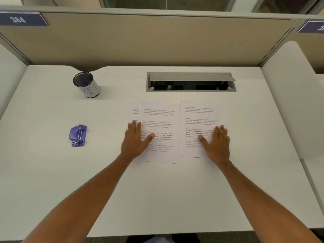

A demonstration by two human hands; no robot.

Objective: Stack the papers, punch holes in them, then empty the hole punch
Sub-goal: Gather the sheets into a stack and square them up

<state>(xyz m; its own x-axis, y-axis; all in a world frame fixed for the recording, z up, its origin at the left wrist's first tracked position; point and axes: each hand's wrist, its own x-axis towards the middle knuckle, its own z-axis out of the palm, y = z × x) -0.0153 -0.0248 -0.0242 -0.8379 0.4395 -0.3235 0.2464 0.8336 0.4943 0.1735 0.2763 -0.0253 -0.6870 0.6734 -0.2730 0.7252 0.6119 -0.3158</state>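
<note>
Head: hands (135, 139) flat on papers (161, 123) (unstacked).

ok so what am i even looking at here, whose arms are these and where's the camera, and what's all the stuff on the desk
There is no machine here: a person works with two bare hands. The single picture comes from a wide-angle camera worn on the person's head, looking forward and down, so the arms reach in from the bottom edge.

The surface is a white desk in a cubicle. The left hand lies flat on two overlapping printed sheets. The right hand lies flat on a separate printed sheet beside them. Neither hand grips anything; both just press on paper.

Further left sits a purple hole punch, untouched. Behind it stands a small mesh cup with a paper label. At the back, a cable hatch in the desk stands open.
</note>
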